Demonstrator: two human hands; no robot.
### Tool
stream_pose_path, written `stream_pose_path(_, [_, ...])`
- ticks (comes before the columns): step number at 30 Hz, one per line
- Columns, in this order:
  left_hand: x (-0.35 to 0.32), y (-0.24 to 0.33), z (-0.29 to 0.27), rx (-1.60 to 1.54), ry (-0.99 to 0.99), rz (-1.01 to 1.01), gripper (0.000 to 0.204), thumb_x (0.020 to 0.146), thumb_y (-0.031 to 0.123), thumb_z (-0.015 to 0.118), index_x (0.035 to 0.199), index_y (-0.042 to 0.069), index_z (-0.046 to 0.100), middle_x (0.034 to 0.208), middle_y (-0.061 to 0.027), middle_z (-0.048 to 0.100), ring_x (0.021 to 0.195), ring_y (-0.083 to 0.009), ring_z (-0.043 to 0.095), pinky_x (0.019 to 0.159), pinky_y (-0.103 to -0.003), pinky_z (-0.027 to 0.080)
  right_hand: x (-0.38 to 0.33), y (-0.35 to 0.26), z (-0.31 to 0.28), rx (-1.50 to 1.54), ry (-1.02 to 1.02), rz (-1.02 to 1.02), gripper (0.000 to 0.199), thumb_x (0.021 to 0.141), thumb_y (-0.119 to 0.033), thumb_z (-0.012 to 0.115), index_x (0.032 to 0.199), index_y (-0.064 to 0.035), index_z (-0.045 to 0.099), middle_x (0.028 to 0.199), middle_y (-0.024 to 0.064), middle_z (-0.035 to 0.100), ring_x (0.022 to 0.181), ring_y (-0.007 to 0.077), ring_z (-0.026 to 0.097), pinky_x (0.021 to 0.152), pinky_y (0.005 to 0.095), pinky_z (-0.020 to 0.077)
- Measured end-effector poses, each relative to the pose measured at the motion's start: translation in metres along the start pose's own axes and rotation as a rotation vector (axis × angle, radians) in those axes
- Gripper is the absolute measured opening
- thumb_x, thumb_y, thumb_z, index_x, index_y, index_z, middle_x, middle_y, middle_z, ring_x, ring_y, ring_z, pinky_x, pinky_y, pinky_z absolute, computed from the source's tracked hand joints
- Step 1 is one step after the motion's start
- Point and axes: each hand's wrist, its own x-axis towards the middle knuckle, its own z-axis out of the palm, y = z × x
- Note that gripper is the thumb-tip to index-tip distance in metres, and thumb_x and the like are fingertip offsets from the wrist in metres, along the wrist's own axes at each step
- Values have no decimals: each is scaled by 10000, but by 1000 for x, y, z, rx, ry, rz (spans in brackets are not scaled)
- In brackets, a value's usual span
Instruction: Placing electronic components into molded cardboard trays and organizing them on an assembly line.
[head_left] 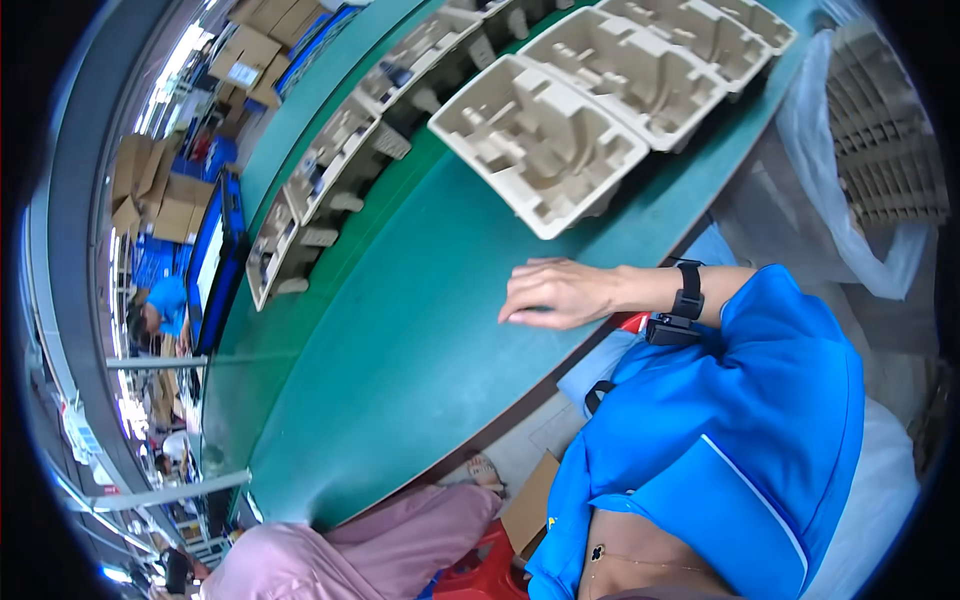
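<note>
My right hand (558, 292) rests on the green table (400, 330) near its front edge, fingers loosely curled and pointing left. Nothing shows in its fingers. A black strap (689, 292) with a small dark device circles the wrist. Just beyond the hand sits the nearest beige moulded-pulp tray (540, 150), its shaped hollows facing up with no parts visible in them. It adjoins a second similar tray (625, 70), with more behind to the far right. My left hand is out of the picture.
A row of pulp trays with small dark parts (325, 160) lines a green strip along the far side. Stacked pulp trays (885, 130) stand in a plastic bag at right. A blue-framed screen (210, 265) is at left. Someone in pink clothing (370, 550) sits near a red stool (485, 570).
</note>
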Motion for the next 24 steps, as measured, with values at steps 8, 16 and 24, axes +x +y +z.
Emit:
stream_pose_path(8, [-14, 92, 29, -32, 234, 48, 367, 922, 197, 575, 1214, -19, 520, 1164, -157, 552, 982, -244, 567, 832, -354, 480, -46, -48, -150, -524, 392, -347, 82, 775, -35, 647, 853, -59, 659, 686, 26, 613, 581, 209, 570, 527, 332, 445])
stream_pose_path(16, [41, 330, 58, -1042, -273, -104, 454, 987, 242, 456, 1371, 22, 351, 1369, -177, 387, 1239, -296, 418, 1006, -396, 380, -200, 49, -474, -1156, 1164, 612, 407, 848, -382, 635, 1092, -58, 669, 1115, 136, 628, 1085, 267, 548, 920, 391, 431])
stream_pose_path(24, [18, 471, 46, -1208, -709, -52, 523, 954, 232, 496, 1419, 58, 334, 1465, -138, 309, 1336, -309, 320, 1079, -411, 287, -226, 66, -522, -233, 505, 899, 508, 796, -245, 616, 1288, -128, 566, 1148, 79, 618, 1034, 151, 553, 874, 302, 447])
